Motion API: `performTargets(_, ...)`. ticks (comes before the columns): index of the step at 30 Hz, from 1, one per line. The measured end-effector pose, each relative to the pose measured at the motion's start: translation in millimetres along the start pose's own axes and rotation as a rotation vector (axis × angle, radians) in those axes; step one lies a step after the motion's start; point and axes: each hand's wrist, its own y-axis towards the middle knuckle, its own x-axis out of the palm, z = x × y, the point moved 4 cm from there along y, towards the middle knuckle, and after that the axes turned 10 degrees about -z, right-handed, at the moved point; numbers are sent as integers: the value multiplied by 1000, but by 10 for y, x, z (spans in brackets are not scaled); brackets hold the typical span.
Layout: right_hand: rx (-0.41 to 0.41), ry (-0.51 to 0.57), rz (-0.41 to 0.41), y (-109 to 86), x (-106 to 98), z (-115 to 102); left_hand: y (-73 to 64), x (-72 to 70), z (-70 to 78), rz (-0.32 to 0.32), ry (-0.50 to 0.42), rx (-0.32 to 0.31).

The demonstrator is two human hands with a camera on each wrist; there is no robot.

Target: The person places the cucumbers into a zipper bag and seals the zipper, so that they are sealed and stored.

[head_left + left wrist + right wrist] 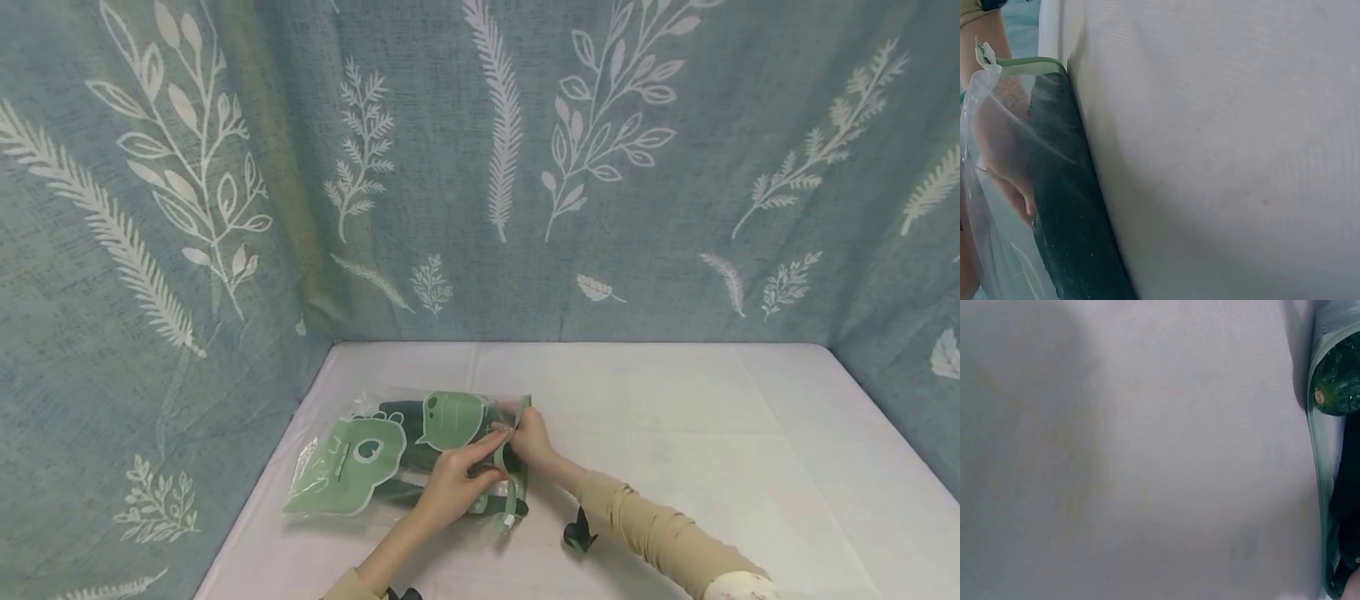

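Observation:
A clear zip bag (345, 467) with green cartoon prints lies on its side, its green-edged mouth facing right. Inside lie several long, dark green cucumbers (1075, 206). One cucumber's rounded end (1335, 381) shows at the mouth in the right wrist view. My left hand (453, 479) lies across the bag and pinches the mouth's edge between fingers and thumb. My right hand (531, 437) reaches into the mouth from the right. Through the plastic in the left wrist view, its bent fingers (1019, 200) appear beside a cucumber; I cannot tell whether they grip it.
The bag rests on a white-covered table (675, 417). A small zip slider (509, 521) sits at the near end of the bag's mouth. A dark wrist device (579, 533) hangs under the right sleeve. Blue-green leaf-patterned curtains (450, 167) surround the table's back and sides.

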Motion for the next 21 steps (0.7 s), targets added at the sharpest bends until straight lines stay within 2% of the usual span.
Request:
performTargets(7, 99, -35, -125, 40, -42, 74, 37, 22, -14, -23, 17, -13)
performTargets(13, 85, 1, -208, 35, -73, 108, 56, 36, -26, -53, 40, -40)
performTargets(17, 75, 51, -217, 18, -85, 113, 59, 39, -22, -86, 65, -62)
performTargets(21, 65, 41, -229, 4, -104, 143, 64, 48, -20, -140, 88, -64)
